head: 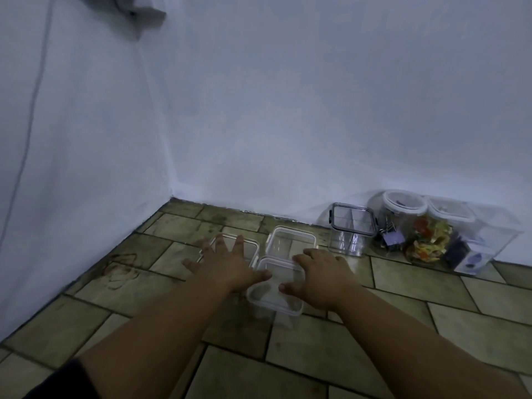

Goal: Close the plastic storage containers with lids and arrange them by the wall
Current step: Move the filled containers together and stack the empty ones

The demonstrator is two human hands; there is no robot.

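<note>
The white wall (288, 110) takes up most of the view and meets a side wall at a corner on the left. Below it lies the floor (374, 341) of worn greenish tiles. Your two bare forearms reach forward from the lower edge. Your left hand (224, 263) is released, palm down, fingers spread straight over the left container (247, 244), a clear low box on the floor. Contact with it cannot be confirmed, and the thumb reaches toward the left rim of the near container (273, 298). Your right hand (322, 275) lies palm down on that near container, a clear box with a white-edged lid, fingers bent over its far right corner. You cannot tell whether they clasp it or only press. Just behind it stands the rear container (290, 243), clear with a white-rimmed top, a little short of the wall. A row stands against the wall to the right: a tall container (349, 226) with a grey-rimmed lid, a round-lidded jar (400, 220) holding binder clips, a jar of coloured pieces (429, 240) just beside it, then a clear box (486, 240) with dark contents at the far end
</note>
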